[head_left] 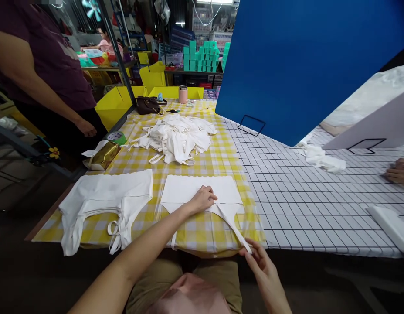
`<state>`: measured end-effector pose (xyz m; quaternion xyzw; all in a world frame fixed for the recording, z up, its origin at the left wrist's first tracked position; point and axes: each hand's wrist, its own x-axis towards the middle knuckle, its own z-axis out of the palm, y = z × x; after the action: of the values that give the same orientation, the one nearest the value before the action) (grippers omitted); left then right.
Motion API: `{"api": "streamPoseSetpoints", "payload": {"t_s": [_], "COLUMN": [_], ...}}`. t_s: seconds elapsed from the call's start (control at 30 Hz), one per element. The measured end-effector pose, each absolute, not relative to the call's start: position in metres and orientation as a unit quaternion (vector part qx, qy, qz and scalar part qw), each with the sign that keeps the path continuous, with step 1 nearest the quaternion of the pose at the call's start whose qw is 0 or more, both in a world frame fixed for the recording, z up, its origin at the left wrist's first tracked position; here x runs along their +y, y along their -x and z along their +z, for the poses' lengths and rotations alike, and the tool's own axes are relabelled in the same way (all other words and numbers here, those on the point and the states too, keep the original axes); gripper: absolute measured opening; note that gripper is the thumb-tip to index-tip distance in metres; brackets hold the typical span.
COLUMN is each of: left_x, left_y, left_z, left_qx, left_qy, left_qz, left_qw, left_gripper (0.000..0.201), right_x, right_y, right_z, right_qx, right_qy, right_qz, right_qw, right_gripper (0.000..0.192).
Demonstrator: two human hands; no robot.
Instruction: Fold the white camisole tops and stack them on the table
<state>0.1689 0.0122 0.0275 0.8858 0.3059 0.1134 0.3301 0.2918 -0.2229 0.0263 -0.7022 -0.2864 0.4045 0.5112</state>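
Observation:
A white camisole top [185,190] lies flat in front of me, its scalloped edge away from me and its straps toward me. My left hand [203,199] rests on its middle, fingers slightly bent and apart, pressing on the cloth. At the table's front edge my right hand [259,257] is closed on the end of the right shoulder strap [233,227], which is pulled out straight. To the left lies a stack of similar white tops [106,187], straps hanging over the edge. Beyond them sits a heap of crumpled white tops [182,135].
A yellow checked cloth [221,157] covers my side; a white grid cloth [280,196] lies right. A tall blue board [286,65] stands there. Gold package [105,157], bag [147,104] and pink tumbler [182,94] line the table. One person [54,65] stands left; another's hand [399,172] shows right.

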Motion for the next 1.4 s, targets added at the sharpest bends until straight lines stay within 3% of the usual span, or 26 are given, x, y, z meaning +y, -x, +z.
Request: {"api": "streamPoseSetpoints", "payload": {"t_s": [0.17, 0.3, 0.47, 0.53, 0.8, 1.07, 1.3, 1.4], "left_x": [0.015, 0.017, 0.002, -0.005, -0.008, -0.007, -0.007, -0.007], "left_y": [-0.15, -0.107, -0.057, -0.047, -0.041, -0.04, -0.042, -0.041], "left_z": [0.033, 0.036, 0.03, 0.025, 0.008, 0.011, 0.01, 0.009], "left_qx": [0.28, 0.339, 0.393, 0.386, 0.354, 0.351, 0.358, 0.355], "left_qy": [-0.87, -0.853, -0.873, -0.886, -0.918, -0.918, -0.91, -0.909], "left_qz": [0.147, 0.179, 0.091, 0.052, -0.01, -0.024, -0.017, -0.01], "left_qw": [0.378, 0.353, 0.273, 0.252, 0.178, 0.185, 0.207, 0.22], "left_gripper": [0.036, 0.043, 0.047, 0.05, 0.057, 0.058, 0.059, 0.059], "right_x": [-0.252, -0.244, -0.19, -0.173, -0.196, -0.193, -0.148, -0.133], "right_y": [-0.268, -0.235, -0.168, -0.145, -0.144, -0.193, -0.216, -0.227], "right_z": [-0.013, -0.032, -0.033, -0.027, 0.053, 0.141, 0.179, 0.189], "right_qx": [-0.241, -0.318, -0.364, -0.382, -0.427, -0.508, -0.493, -0.481], "right_qy": [0.735, 0.706, 0.631, 0.594, 0.486, 0.58, 0.621, 0.569], "right_qz": [0.35, 0.481, 0.575, 0.611, 0.689, 0.579, 0.477, 0.523], "right_qw": [0.528, 0.412, 0.372, 0.357, 0.326, 0.266, 0.378, 0.414], "right_gripper": [0.047, 0.029, 0.044, 0.037, 0.049, 0.048, 0.047, 0.029]}}
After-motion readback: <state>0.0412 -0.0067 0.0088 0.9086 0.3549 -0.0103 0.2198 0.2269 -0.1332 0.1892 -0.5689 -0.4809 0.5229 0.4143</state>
